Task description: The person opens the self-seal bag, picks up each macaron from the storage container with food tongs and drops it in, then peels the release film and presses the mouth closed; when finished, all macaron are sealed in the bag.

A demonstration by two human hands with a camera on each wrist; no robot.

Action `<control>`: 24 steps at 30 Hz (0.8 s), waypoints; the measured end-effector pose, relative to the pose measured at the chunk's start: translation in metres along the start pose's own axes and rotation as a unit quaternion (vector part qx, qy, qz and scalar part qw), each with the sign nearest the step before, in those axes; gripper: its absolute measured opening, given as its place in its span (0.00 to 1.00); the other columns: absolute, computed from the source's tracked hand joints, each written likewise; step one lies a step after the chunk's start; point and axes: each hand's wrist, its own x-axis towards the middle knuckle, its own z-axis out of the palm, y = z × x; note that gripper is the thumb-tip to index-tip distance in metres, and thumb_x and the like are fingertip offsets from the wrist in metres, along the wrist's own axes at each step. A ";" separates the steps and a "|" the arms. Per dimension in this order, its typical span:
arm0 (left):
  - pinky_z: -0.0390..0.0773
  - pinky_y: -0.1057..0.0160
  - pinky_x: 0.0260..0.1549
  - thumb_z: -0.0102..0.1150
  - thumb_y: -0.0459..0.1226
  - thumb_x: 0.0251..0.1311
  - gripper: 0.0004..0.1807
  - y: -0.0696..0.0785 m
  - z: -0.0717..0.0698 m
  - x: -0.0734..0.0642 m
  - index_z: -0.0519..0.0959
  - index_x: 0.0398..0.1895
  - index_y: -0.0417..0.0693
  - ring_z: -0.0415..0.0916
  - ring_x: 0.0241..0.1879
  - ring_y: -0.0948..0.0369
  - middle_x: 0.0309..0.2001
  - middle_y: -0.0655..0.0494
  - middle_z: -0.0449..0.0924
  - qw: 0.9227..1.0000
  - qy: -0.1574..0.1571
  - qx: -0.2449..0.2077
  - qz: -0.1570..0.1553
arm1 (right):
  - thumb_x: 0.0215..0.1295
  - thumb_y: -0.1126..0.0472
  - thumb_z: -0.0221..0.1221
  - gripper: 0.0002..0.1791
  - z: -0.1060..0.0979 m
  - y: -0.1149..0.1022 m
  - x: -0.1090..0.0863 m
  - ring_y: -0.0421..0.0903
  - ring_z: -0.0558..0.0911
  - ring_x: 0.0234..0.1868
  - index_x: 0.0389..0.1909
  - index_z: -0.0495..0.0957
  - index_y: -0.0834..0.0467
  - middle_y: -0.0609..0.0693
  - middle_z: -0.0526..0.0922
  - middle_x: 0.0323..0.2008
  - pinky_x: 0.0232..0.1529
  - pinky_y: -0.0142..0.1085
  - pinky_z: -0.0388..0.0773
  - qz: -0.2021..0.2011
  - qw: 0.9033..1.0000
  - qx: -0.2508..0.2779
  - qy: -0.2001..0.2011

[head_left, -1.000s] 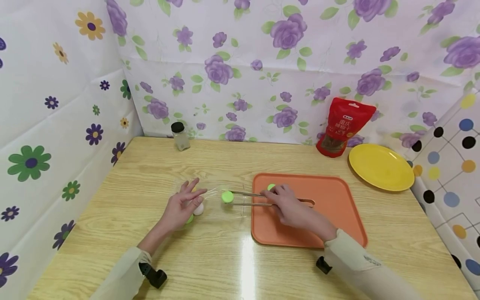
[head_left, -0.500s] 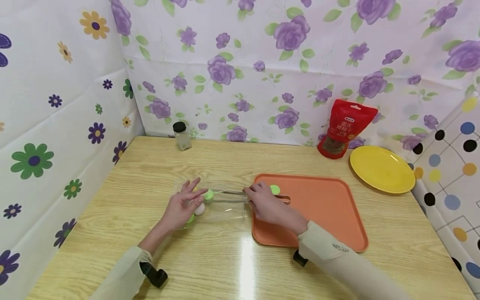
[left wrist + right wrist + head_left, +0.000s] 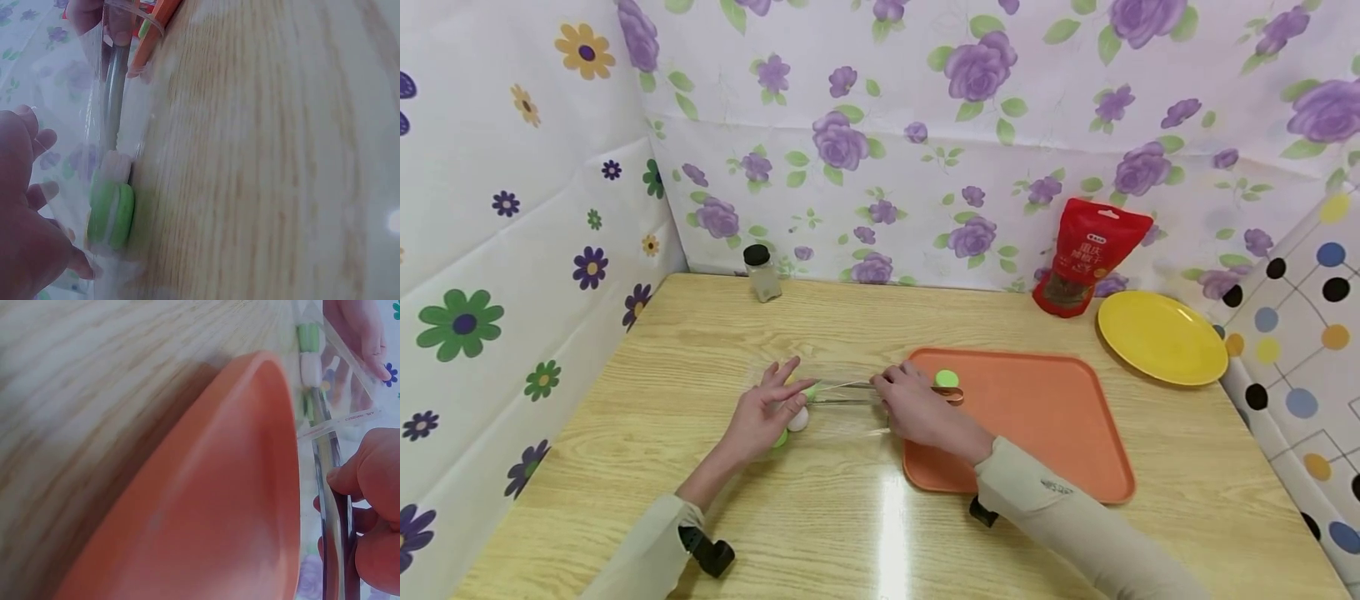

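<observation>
Basically, it's a clear bag [image 3: 850,427] on the worktop [image 3: 820,533], mouth facing the orange tray [image 3: 1037,433] just beside it, prob. b/c that gives the metal tongs [image 3: 333,519] a straight run in. Left hand [image 3: 760,421] seems to pinch the bag's upper film, thumb & fingers, raising it like a tent, presumably so the plastic doesn't sag onto the tongs; exact contact is hard to see thru the glare. Right hand [image 3: 917,406] grips the tongs part-way along, w/ the bent end sticking out behind over the tray; a fwd hold like that likely helps control the squeeze. Tips are inside the bag at a green macaron [image 3: 810,390], partly hidden by the left fingers; can't tell if they're clamped on it. Next to it, also in the bag: a pale macaron [image 3: 798,418] & a second green one [image 3: 780,438], the latter flat on its shell, which prob. stops it rolling. Another green one [image 3: 946,378] sits on the tray, near its far-left corner. Jar [image 3: 763,275], red pouch [image 3: 1092,254] & yellow plate [image 3: 1163,337] are towards the back, maybe to leave elbow room.
</observation>
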 end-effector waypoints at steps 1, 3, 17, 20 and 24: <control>0.28 0.21 0.57 0.58 0.27 0.68 0.13 0.000 0.000 0.000 0.82 0.53 0.32 0.38 0.73 0.30 0.71 0.31 0.59 1.000 0.001 0.001 0.000 | 0.72 0.69 0.57 0.17 0.000 0.000 0.001 0.56 0.70 0.45 0.59 0.75 0.62 0.59 0.77 0.50 0.36 0.44 0.68 0.002 1.000 0.001 -0.003; 0.27 0.21 0.58 0.58 0.27 0.68 0.13 0.000 0.000 -0.001 0.82 0.53 0.32 0.38 0.73 0.31 0.71 0.32 0.59 1.000 0.002 0.000 -0.002 | 0.72 0.69 0.57 0.18 0.000 0.000 0.002 0.56 0.70 0.46 0.60 0.74 0.63 0.60 0.77 0.51 0.39 0.45 0.68 0.006 1.000 0.005 -0.008; 0.35 0.28 0.64 0.58 0.27 0.68 0.13 -0.005 0.001 0.000 0.81 0.52 0.29 0.37 0.73 0.30 0.71 0.31 0.59 1.000 0.010 -0.010 0.002 | 0.66 0.74 0.60 0.23 -0.028 0.036 -0.064 0.61 0.70 0.50 0.62 0.73 0.65 0.61 0.74 0.51 0.47 0.57 0.70 0.014 0.998 0.048 0.043; 0.31 0.27 0.63 0.58 0.27 0.68 0.13 -0.003 0.001 -0.001 0.82 0.52 0.30 0.36 0.74 0.31 0.71 0.32 0.59 1.000 0.011 -0.015 -0.006 | 0.65 0.76 0.60 0.25 -0.031 0.059 -0.092 0.60 0.70 0.47 0.63 0.73 0.66 0.62 0.74 0.49 0.43 0.54 0.70 0.026 0.996 0.043 0.069; 0.32 0.27 0.63 0.58 0.26 0.68 0.12 -0.003 0.002 -0.001 0.82 0.52 0.29 0.36 0.73 0.30 0.71 0.32 0.59 1.000 0.011 -0.024 -0.005 | 0.62 0.78 0.61 0.26 -0.036 0.089 -0.127 0.59 0.70 0.42 0.62 0.74 0.67 0.61 0.75 0.46 0.38 0.51 0.68 0.051 0.994 0.030 0.092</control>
